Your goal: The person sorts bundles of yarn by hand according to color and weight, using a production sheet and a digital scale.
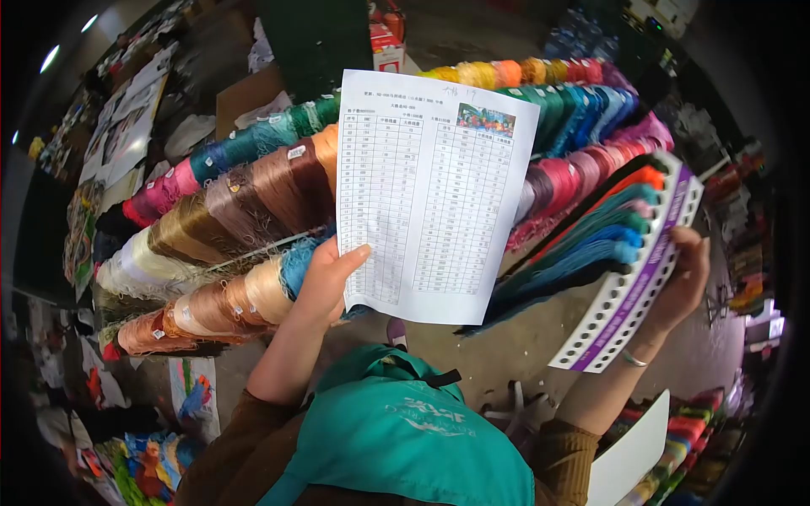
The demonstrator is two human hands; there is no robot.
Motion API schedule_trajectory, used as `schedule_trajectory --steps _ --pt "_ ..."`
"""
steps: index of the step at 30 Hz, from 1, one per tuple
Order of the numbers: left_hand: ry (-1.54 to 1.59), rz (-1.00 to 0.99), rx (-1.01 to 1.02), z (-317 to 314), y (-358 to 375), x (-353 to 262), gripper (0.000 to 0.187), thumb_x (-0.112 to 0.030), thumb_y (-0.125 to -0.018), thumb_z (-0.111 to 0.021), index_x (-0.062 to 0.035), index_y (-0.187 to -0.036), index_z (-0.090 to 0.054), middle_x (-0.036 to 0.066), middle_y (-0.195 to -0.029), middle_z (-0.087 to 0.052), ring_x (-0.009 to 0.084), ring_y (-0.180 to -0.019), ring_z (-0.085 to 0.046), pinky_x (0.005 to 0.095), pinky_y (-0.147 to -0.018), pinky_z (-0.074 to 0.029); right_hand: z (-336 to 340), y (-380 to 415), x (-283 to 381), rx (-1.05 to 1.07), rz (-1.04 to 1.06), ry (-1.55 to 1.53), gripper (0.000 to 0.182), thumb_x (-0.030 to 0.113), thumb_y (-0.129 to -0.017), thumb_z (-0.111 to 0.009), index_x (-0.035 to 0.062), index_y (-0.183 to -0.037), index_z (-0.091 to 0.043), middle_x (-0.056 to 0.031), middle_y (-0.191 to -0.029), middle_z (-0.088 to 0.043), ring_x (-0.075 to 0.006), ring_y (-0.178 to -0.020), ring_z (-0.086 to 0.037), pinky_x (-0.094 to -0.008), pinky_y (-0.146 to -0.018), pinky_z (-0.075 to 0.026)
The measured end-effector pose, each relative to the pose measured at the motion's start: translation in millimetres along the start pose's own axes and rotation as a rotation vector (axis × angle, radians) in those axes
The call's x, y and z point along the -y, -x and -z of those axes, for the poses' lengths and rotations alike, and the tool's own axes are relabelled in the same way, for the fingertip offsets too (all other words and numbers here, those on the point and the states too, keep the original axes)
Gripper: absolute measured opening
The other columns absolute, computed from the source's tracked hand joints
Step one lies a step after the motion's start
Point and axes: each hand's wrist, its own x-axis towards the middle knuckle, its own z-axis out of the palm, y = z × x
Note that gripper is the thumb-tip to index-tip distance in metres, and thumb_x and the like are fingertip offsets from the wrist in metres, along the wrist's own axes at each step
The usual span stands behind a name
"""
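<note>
Head view shows the left hand (325, 282) closed on the lower left corner of a printed colour chart sheet (430, 190), thumb across its front, holding it upright in the middle of the frame. To the right of the sheet, the right hand (685, 278) grips the outer edge of a white-and-purple perforated thread card (629, 304), whose holes carry loops of embroidery floss (591, 228) in pink, orange, teal and blue. Left of the sheet, brown, tan and cream skeins (219, 219) lie in rows on racks. The step in hand looks like checking threads against the table; the next move likely calls for matching a listed number to one loop beside the sheet.
</note>
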Motion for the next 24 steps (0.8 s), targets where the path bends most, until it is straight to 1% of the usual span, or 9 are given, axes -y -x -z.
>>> schedule_trajectory --steps 3,6,10,13,14,15,16,19,24 --pt "0.010 -0.013 -0.081 9 -8 -7 0.035 -0.006 -0.095 -0.053 0.0045 -0.128 -0.051 0.013 -0.122 -0.061 0.0201 -0.109 -0.060 0.0351 -0.094 -0.048 -45 -54 7 0.437 -0.079 -0.327 0.042 0.032 -0.100 -0.041 -0.0030 -0.104 -0.064 -0.0250 -0.108 -0.065 -0.0293 -0.092 -0.066 -0.0401 -0.081 -0.055" --pt "0.048 -0.015 -0.137 17 -13 -9 0.036 -0.006 -0.095 -0.052 0.0045 -0.129 -0.050 0.013 -0.123 -0.061 0.0198 -0.109 -0.060 0.0350 -0.094 -0.048 -62 -109 0 0.516 -0.042 -0.333 0.044 0.031 -0.100 -0.042 -0.0044 -0.114 -0.064 -0.0219 -0.119 -0.064 -0.0314 -0.110 -0.063 -0.0447 -0.098 -0.050" --pt "0.127 -0.027 -0.167 30 -21 -7 0.038 -0.006 -0.095 -0.051 0.0047 -0.131 -0.049 0.013 -0.123 -0.060 0.0195 -0.110 -0.059 0.0347 -0.095 -0.048 -101 -165 -41 0.705 -0.066 -0.550 0.043 0.031 -0.099 -0.044 -0.0032 -0.118 -0.063 -0.0198 -0.120 -0.064 -0.0306 -0.110 -0.063 -0.0448 -0.100 -0.048" --pt "0.149 -0.043 -0.200 35 -27 -7 0.038 -0.006 -0.095 -0.051 0.0048 -0.132 -0.048 0.013 -0.124 -0.060 0.0196 -0.111 -0.059 0.0342 -0.095 -0.047 -118 -183 -94 0.626 -0.069 -0.534 0.041 0.031 -0.099 -0.046 -0.0026 -0.115 -0.063 -0.0164 -0.113 -0.066 -0.0257 -0.100 -0.065 -0.0387 -0.092 -0.052" --pt "0.152 -0.047 -0.212 36 -29 -7 0.038 -0.006 -0.095 -0.051 0.0048 -0.132 -0.048 0.013 -0.124 -0.060 0.0196 -0.111 -0.059 0.0342 -0.095 -0.047 -129 -178 -113 0.454 -0.116 -0.436 0.035 0.028 -0.098 -0.049 -0.0001 -0.111 -0.065 -0.0123 -0.108 -0.068 -0.0219 -0.095 -0.066 -0.0351 -0.087 -0.053" --pt "0.148 -0.048 -0.235 38 -32 -7 0.038 -0.006 -0.095 -0.052 0.0048 -0.131 -0.049 0.014 -0.123 -0.061 0.0210 -0.109 -0.061 0.0348 -0.093 -0.049 -116 -198 -145 0.532 -0.277 -0.396 0.029 0.025 -0.097 -0.051 0.0027 -0.107 -0.066 -0.0076 -0.101 -0.068 -0.0185 -0.090 -0.065 -0.0323 -0.082 -0.052" --pt "0.142 -0.050 -0.260 39 -34 -6 0.037 -0.006 -0.094 -0.053 0.0048 -0.130 -0.049 0.014 -0.122 -0.062 0.0223 -0.106 -0.062 0.0355 -0.091 -0.051 -130 -180 -168 0.332 -0.336 -0.290 0.025 0.024 -0.096 -0.052 0.0043 -0.103 -0.066 -0.0047 -0.096 -0.068 -0.0164 -0.086 -0.064 -0.0295 -0.077 -0.052" --pt "0.105 -0.045 -0.289 41 -38 -4 0.038 -0.006 -0.094 -0.052 0.0053 -0.130 -0.048 0.015 -0.122 -0.061 0.0225 -0.106 -0.062 0.0352 -0.092 -0.051 -126 -156 -221 0.453 -0.778 -0.079 0.027 0.027 -0.091 -0.058 0.0031 -0.102 -0.066 -0.0048 -0.091 -0.066 -0.0143 -0.079 -0.062 -0.0275 -0.074 -0.051" --pt "0.051 0.004 -0.357 36 -40 -2 0.038 -0.006 -0.095 -0.051 0.0055 -0.131 -0.048 0.014 -0.122 -0.061 0.0209 -0.106 -0.062 0.0338 -0.091 -0.050 -89 -153 -276 0.628 -0.671 0.029 0.028 0.022 -0.092 -0.057 0.0003 -0.105 -0.067 -0.0048 -0.106 -0.063 -0.0142 -0.099 -0.057 -0.0269 -0.090 -0.043"
